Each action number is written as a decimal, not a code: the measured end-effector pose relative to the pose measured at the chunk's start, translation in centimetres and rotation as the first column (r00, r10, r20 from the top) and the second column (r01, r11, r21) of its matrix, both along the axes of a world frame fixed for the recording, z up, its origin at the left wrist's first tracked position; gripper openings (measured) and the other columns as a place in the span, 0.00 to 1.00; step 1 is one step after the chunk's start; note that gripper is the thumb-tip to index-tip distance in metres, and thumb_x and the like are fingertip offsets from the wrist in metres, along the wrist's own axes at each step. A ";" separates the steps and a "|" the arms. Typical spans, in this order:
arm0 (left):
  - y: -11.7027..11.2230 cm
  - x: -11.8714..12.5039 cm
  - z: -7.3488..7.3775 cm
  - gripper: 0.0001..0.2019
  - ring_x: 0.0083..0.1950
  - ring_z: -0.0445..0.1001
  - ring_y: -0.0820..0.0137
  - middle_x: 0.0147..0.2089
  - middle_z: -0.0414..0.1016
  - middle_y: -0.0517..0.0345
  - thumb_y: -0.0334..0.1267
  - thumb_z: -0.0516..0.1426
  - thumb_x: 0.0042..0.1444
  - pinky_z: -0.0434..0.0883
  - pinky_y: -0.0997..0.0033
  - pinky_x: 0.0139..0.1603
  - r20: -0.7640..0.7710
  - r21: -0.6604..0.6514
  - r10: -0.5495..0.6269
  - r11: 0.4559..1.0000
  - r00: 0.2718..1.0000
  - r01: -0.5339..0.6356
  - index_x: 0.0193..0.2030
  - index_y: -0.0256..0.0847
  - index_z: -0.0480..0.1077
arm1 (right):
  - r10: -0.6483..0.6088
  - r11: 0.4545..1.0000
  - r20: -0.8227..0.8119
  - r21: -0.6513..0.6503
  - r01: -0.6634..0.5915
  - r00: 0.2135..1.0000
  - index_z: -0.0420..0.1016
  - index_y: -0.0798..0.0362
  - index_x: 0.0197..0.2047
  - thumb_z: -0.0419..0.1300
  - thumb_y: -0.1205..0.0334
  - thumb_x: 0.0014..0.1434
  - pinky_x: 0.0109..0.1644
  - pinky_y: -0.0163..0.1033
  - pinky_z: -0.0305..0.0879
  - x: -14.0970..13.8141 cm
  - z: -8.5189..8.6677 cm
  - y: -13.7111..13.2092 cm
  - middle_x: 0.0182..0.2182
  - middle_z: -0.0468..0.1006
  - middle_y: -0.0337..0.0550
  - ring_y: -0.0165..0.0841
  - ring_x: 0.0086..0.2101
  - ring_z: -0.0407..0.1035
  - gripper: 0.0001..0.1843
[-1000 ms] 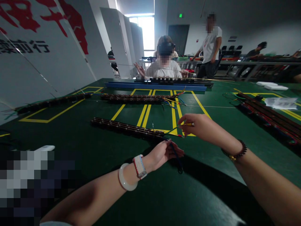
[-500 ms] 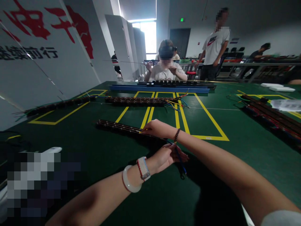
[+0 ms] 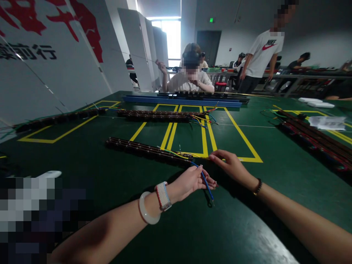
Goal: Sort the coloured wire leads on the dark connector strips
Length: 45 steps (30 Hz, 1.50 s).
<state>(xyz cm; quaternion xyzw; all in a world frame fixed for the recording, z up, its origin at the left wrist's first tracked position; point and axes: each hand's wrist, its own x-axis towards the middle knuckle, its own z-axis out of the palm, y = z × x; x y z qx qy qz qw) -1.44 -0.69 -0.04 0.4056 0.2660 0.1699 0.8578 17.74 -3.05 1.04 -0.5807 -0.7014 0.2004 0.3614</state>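
Observation:
My left hand [image 3: 192, 180] is closed around a thin blue wire [image 3: 206, 184] that runs from the near end of a long dark terminal strip [image 3: 143, 148] lying on the green table [image 3: 90, 172]. The wire's free end hangs below my fingers. My right hand [image 3: 231, 167] rests on the table just right of the strip's end, fingers loosely stretched out, nothing visible in it. Yellow and green wires [image 3: 172, 151] lie along the strip near its end.
More terminal strips lie further back [image 3: 159, 114], at the left [image 3: 57, 119] and at the right [image 3: 313, 137], inside yellow floor-tape boxes [image 3: 203, 135]. A person sits across the table [image 3: 189, 77]; another stands at the back right [image 3: 261, 55]. A white object [image 3: 49, 174] lies at the left.
My right hand held a yellow-tipped wire, reached left over the strip, then drew back to the right and now lies empty by the strip's end. My left hand has kept its hold on the blue wire.

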 end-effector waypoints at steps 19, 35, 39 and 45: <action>3.6 -5.3 3.7 0.13 0.22 0.60 0.72 0.20 0.60 0.56 0.44 0.55 0.54 0.65 0.64 0.41 -0.664 0.748 0.330 0.320 0.671 0.582 0.27 0.35 0.70 | 0.035 0.975 0.448 0.182 -0.130 0.893 0.72 0.52 0.50 0.55 0.64 0.64 0.45 0.41 0.60 0.8 -2.2 0.4 0.39 0.71 0.46 0.36 0.39 0.62 0.12; 2.7 -5.6 4.9 0.20 0.27 0.66 0.68 0.29 0.69 0.49 0.50 0.47 0.59 0.64 0.65 0.38 -0.751 0.640 0.403 0.245 0.523 0.729 0.33 0.37 0.71 | 0.019 0.978 0.456 0.175 -0.110 0.890 0.73 0.52 0.49 0.53 0.65 0.65 0.45 0.39 0.58 0.8 -2.4 0.7 0.39 0.71 0.46 0.34 0.39 0.61 0.11; 2.7 -6.5 6.7 0.20 0.40 0.69 0.65 0.40 0.71 0.48 0.50 0.43 0.62 0.64 0.66 0.44 -0.603 0.706 0.558 0.040 0.570 0.707 0.41 0.38 0.69 | 0.021 0.977 0.459 0.178 -0.115 0.888 0.73 0.53 0.48 0.53 0.65 0.65 0.46 0.39 0.58 0.7 -2.2 0.6 0.38 0.71 0.45 0.34 0.40 0.61 0.11; 5.9 -10.2 5.5 0.23 0.66 0.53 0.61 0.65 0.54 0.48 0.43 0.44 0.62 0.53 0.57 0.65 -0.371 0.756 0.698 -0.156 0.613 0.635 0.61 0.38 0.60 | 0.020 0.975 0.472 0.185 -0.122 0.881 0.73 0.53 0.48 0.52 0.66 0.66 0.46 0.39 0.58 0.5 -2.1 0.4 0.38 0.71 0.45 0.34 0.40 0.61 0.11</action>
